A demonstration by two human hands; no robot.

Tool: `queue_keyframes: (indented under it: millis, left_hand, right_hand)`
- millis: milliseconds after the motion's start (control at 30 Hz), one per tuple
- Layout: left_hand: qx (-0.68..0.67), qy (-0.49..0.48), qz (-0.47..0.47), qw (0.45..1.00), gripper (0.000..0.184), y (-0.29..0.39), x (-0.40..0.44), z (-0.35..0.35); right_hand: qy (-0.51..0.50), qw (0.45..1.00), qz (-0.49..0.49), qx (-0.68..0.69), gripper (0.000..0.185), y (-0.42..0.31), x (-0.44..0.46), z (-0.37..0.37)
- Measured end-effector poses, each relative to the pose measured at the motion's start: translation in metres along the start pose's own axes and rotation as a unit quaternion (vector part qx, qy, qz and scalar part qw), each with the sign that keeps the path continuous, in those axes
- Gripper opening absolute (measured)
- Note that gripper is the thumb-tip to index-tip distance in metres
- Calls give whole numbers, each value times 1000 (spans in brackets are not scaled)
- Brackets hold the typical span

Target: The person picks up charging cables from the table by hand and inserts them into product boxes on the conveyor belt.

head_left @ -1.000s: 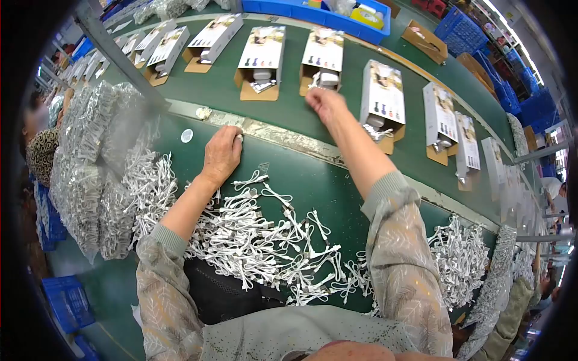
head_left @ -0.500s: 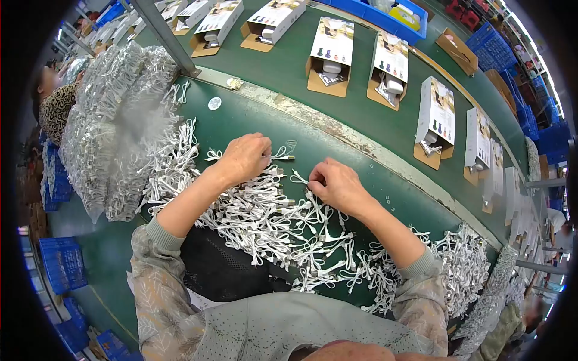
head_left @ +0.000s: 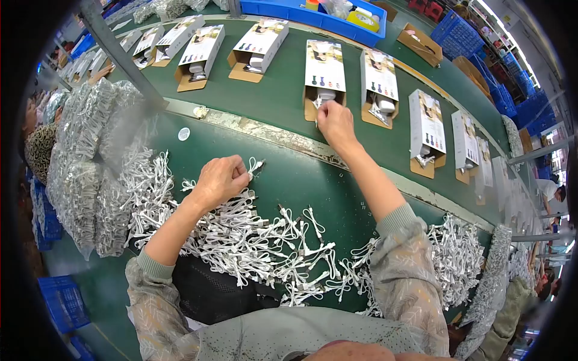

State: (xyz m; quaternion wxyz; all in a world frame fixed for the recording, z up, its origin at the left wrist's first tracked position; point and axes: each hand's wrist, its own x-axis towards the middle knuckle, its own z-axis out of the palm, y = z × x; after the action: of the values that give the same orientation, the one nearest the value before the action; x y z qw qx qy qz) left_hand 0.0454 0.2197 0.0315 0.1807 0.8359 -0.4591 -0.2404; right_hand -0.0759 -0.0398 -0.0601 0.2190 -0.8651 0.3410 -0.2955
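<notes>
My left hand (head_left: 221, 179) hovers at the far edge of a spread pile of white USB cables (head_left: 235, 234). Its fingers are pinched on one white USB cable (head_left: 256, 165), whose end sticks out to the right. My right hand (head_left: 337, 125) reaches over the ledge to the open near end of a printed white carton (head_left: 324, 66). The right fingers are closed at the carton's mouth. A bit of white cable shows beside their tips, though most of it is hidden. Inside that carton lies a white item (head_left: 326, 95).
More open cartons (head_left: 259, 42) (head_left: 379, 84) line the green belt behind a worn metal ledge (head_left: 271, 135). Plastic-bagged cable bundles (head_left: 84, 174) are heaped at left. Another cable heap (head_left: 454, 262) lies at right. A metal post (head_left: 123, 57) rises at left; a blue tray (head_left: 289, 12) stands behind.
My right hand has moved from above the cable pile forward to the carton's opening. My left hand stays by the pile with a cable in its fingers. The view has shifted.
</notes>
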Motion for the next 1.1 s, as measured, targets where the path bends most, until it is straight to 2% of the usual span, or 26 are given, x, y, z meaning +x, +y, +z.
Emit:
queue_keyframes:
  millis: [100,133,167,200,300,333,433,500,533,633,700,767,867,900,933,967,1000,1100]
  left_hand:
    - [-17,58,4,998,19,1,17,-5]
    - [-16,93,12,995,19,-2,28,-5]
    - [-17,129,19,991,19,-6,41,-5]
    - [-10,153,22,988,20,-10,58,-5]
    - [26,224,41,973,22,-14,124,0]
    - [35,228,13,973,23,-12,148,3]
    - [13,260,-39,965,28,-15,219,14]
    - [-17,250,-25,968,35,-9,233,20]
    - [-28,244,-20,969,39,-7,233,22]
    - [2,185,126,975,50,-5,195,25]
    - [24,117,156,980,46,-6,146,20]
    - [9,51,176,983,45,-5,95,8]
    - [22,-41,185,982,49,-7,36,1]
    - [13,-55,185,981,49,-5,20,1]
    - [39,-59,163,984,48,-1,8,4]
    - [66,-62,140,986,47,2,0,6]
    - [76,-50,120,989,38,8,-3,8]
    - [99,-82,76,989,25,9,1,7]
  right_hand:
    - [56,997,-46,-3,18,16,15,13]
    - [13,999,-16,-36,28,8,11,4]
    - [15,998,-19,-63,35,-2,4,-3]
    - [34,994,-77,-70,37,-16,-8,-19]
    - [-116,981,-152,39,40,-70,-60,-62]
    - [-162,961,-215,65,43,-80,-81,-63]
    - [-322,885,-275,195,55,-120,-130,-69]
    - [-377,843,-316,220,60,-136,-160,-62]
    - [-414,824,-341,184,61,-139,-167,-57]
    - [-388,847,-340,129,60,-123,-177,-44]
    - [-332,884,-298,138,51,-110,-177,-47]
    - [-337,894,-275,109,45,-97,-166,-64]
    - [-321,917,-171,162,35,-84,-152,-96]
    - [-317,922,-107,195,32,-82,-150,-103]
    - [-358,903,-14,238,32,-81,-147,-111]
    - [-395,872,78,277,32,-81,-142,-121]
    - [-448,840,177,251,27,-85,-136,-130]
    - [-365,879,38,303,21,-69,-136,-136]
